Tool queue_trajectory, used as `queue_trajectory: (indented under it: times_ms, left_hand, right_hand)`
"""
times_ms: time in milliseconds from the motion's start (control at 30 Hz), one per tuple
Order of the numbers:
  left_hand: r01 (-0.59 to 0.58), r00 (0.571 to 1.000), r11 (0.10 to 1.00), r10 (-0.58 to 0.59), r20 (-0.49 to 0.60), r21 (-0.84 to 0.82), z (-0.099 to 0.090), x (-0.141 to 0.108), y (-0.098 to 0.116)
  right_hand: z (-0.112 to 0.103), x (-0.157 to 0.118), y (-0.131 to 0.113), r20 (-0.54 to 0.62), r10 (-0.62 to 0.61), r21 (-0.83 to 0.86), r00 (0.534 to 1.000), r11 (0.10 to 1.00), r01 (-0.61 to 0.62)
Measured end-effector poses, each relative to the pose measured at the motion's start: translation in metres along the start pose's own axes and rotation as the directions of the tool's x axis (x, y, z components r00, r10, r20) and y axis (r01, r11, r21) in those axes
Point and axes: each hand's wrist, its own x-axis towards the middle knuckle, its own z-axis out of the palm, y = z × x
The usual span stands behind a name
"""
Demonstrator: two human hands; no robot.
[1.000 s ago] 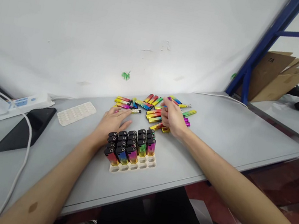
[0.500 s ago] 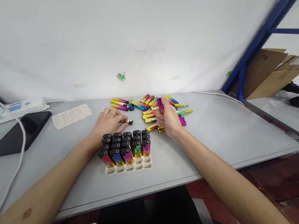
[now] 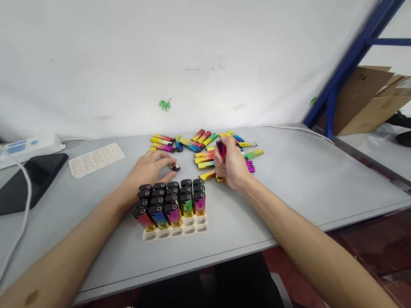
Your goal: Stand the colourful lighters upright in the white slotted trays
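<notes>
purple lighter [image 3: 221, 149] | gripped, tilted | black-ended lighter [image 3: 174, 166] | held low, partly hidden

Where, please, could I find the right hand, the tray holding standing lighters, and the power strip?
Right hand [image 3: 232, 164]: head view, on its back.
Tray [image 3: 175, 236]: head view, front rim.
Power strip [image 3: 23, 147]: head view, socket face.

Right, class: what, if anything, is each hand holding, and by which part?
Right hand: a purple lighter, fist around its body. Left hand: another lighter, between thumb and fingers, black end protruding; gripped part hidden.

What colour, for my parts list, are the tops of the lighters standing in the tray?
The tops are black, seen best in the head view.
</notes>
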Motion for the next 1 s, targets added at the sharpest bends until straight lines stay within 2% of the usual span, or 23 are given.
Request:
queue_trajectory:
  times_ms: [333, 567, 700, 1000]
  left_hand:
    - [0.006, 0.999, 1.000, -0.006, -0.042, 0.004, -0.0002, -0.0036, 0.0012]
    - [0.094, 0.995, 0.995, -0.093, -0.036, 0.033, 0.0012, -0.0033, 0.0028]
    - [0.071, 0.997, 0.997, -0.070, -0.009, 0.011, 0.0027, -0.0033, 0.0015]
    - [0.026, 1.000, 1.000, -0.026, 0.001, -0.007, 0.0023, -0.0028, 0.0027]
  right_hand:
    - [0.0004, -0.0006, -0.0004, 0.009, -0.014, -0.029, 1.000, 0.999, 0.014]
    - [-0.0010, -0.0003, 0.0003, -0.006, -0.032, -0.051, 0.999, 0.998, 0.032]
    - [0.0004, -0.0013, 0.0004, -0.015, -0.043, -0.063, 0.999, 0.997, 0.042]
    - [-0.0014, -0.0021, 0.0022, 0.057, -0.101, -0.089, 0.993, 0.990, 0.106]
